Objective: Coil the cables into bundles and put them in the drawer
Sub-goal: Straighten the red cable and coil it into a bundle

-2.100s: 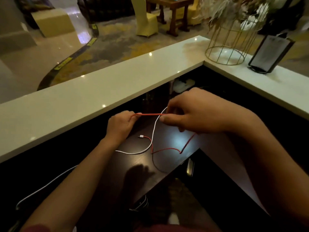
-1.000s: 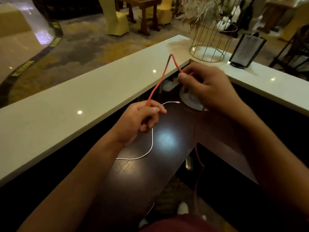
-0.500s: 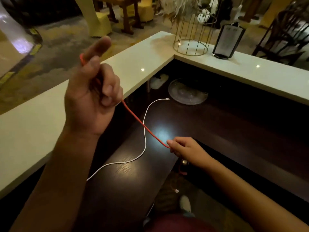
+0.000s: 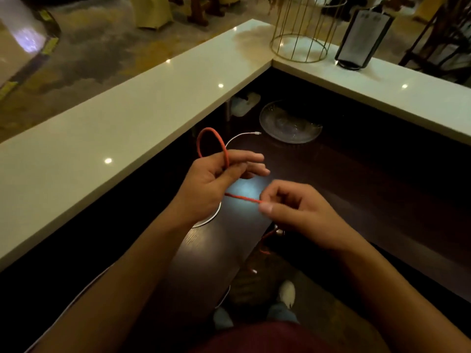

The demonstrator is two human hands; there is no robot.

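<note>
The left hand (image 4: 216, 184) grips a red cable (image 4: 212, 143), one loop standing up above its fingers. The right hand (image 4: 298, 212) pinches the same cable just beside it, pulling a short stretch taut. Beneath them, a white cable (image 4: 239, 136) lies on the dark desk (image 4: 356, 189), near a glass plate (image 4: 290, 123).

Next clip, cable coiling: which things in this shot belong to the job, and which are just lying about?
Part of the job:
- red cable, looped in the left hand, pinched by the right hand
- white cable, lying on the dark desk

Just lying about:
- glass plate
- gold wire stand
- menu holder
- white object under the counter; cannot tell what it is
</note>
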